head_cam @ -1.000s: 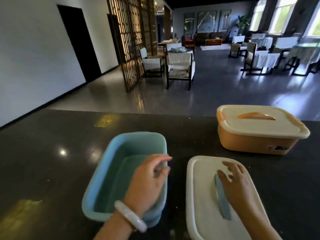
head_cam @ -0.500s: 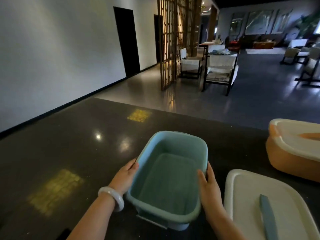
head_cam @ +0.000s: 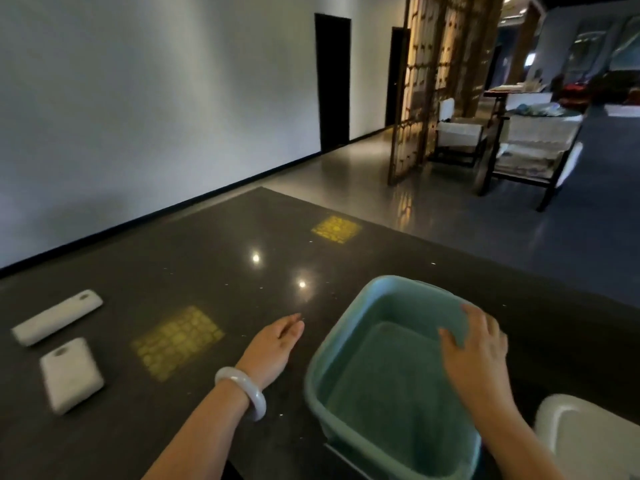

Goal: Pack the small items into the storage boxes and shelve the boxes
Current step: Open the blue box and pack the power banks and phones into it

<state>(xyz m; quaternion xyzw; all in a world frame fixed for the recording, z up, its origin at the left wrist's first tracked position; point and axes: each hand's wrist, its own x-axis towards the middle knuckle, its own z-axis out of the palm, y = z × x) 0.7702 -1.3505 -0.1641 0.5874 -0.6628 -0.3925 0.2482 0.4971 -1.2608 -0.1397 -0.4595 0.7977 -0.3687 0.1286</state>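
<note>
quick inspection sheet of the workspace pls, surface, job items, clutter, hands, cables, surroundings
surface: dark glossy counter with light reflections
job's things: open blue box, nothing seen inside; white lid at right edge; two white items, long one and short one, far left
clutter: nothing seen
grippers: left hand flat, open, beside the box; right hand resting over the box's right rim
cables: nothing seen
surroundings: white wall, lattice screen, chairs beyond
</note>
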